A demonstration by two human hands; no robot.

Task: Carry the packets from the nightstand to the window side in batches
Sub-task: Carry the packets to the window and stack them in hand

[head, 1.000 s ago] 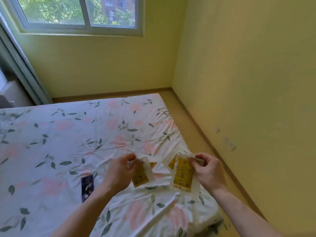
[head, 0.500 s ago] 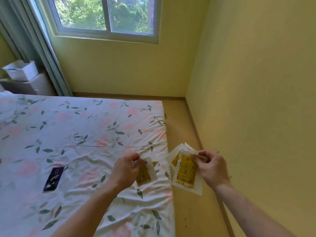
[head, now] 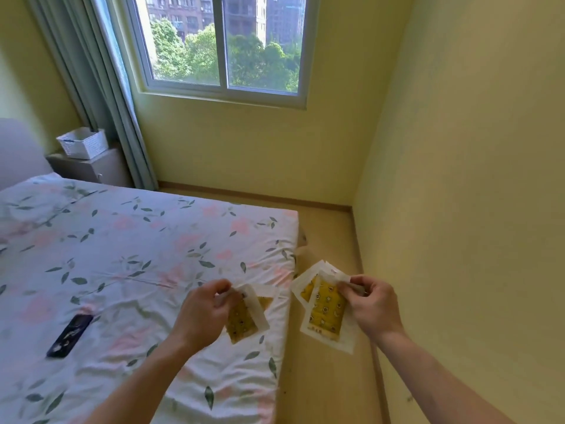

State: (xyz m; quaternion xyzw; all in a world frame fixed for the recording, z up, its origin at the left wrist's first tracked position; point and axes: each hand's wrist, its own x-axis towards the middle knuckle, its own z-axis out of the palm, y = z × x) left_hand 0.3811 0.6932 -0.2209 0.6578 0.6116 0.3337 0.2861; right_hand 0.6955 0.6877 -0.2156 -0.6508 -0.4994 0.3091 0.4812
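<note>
The person stands at the foot corner of the bed [head: 128, 249], both arms out in front. The left hand [head: 203, 313] has its grip closed on a small bunch of yellow packets [head: 244, 316], thumb and fingers pinching them near the top so they hang over the edge of the flowered sheet. The right hand [head: 371, 304] has its grip clamped on a second, fanned bunch of packets [head: 325, 310], held by the upper corner above the wooden floor [head: 324, 393] between the bed and the yellow wall. The two bunches are near each other but apart. A dark phone [head: 69, 335] lies on the sheet to the left of the hands. Beyond the bed, in the far corner, a nightstand [head: 91, 169] stands beside the grey-green curtain [head: 101, 87], with a white basket [head: 82, 143] on top. The window [head: 223, 47] is straight ahead, above the far strip of floor.
</note>
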